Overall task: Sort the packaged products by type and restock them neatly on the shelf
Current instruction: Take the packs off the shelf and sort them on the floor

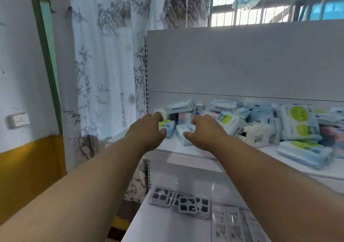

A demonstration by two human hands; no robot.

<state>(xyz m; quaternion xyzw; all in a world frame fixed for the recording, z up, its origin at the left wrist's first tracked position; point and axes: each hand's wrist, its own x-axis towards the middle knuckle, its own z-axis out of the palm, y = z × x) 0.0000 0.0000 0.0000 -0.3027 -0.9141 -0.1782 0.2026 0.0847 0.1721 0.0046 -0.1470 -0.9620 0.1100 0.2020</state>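
Both my arms reach to the left end of the white upper shelf (pixel 186 153). My left hand (pixel 149 128) grips a small pale-blue pack with a lime-green label (pixel 169 128), thumb on its front. Beside it, my right hand (pixel 202 130) grips a white-and-blue tissue pack printed with dark letters (pixel 183 139), fingers over its top and thumb on its near face. Behind and to the right lies a jumbled pile of packaged wipes and tissues (pixel 260 115), among them large blue packs with green circles (pixel 297 122) and a white pack (pixel 256 134).
The shelf's grey back panel (pixel 242 61) rises behind the pile. The lower shelf holds dark blister packs (pixel 186 202) and flat clear sachets (pixel 229 223). A printed curtain (pixel 104 74) hangs left of the shelf upright, and a wall socket (pixel 18 119) sits on the far-left wall.
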